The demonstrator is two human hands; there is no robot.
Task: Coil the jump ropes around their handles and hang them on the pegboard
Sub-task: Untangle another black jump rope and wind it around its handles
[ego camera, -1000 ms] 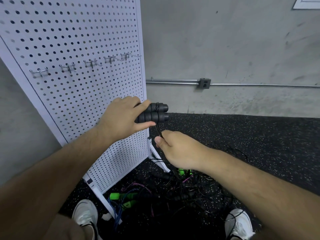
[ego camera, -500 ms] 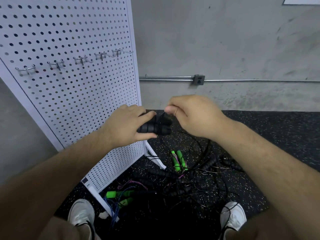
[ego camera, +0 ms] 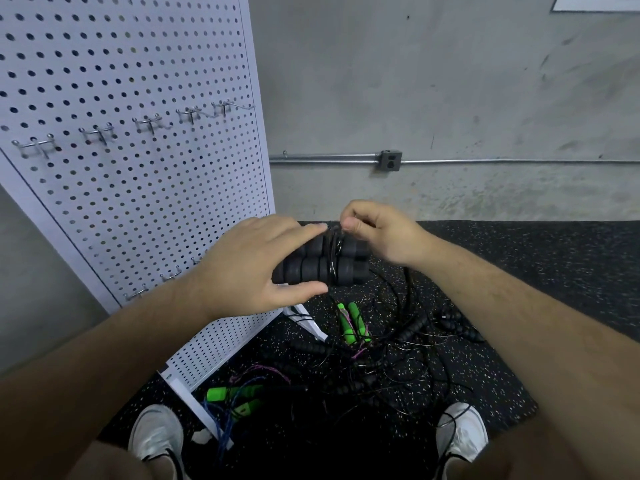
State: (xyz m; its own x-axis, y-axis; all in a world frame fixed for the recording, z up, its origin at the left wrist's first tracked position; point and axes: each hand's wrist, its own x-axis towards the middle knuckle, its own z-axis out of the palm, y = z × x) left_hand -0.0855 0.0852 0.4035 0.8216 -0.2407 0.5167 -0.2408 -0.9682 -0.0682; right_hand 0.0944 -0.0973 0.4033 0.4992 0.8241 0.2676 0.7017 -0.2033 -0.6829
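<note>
A: Step?
B: Winding. L hand (ego camera: 249, 268) wraps both black handles (ego camera: 311, 271), thumb under, fingers over. R hand (ego camera: 377, 233) pinches the rope (ego camera: 333, 252) just above them, far side.
A: Tips?
B: Hold tension, lay turns side by side mid-handle, no slack in L grip. Rope tail drops near-right of handles to the floor pile (ego camera: 363, 362). Pegboard (ego camera: 138, 188) stands left, hooks (ego camera: 149, 124) up high.

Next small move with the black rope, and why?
Probably carry the right hand over and down round the black handles for one more turn: only a few wraps of cord circle them, the left hand grips the pair, and slack runs down to the floor.
</note>
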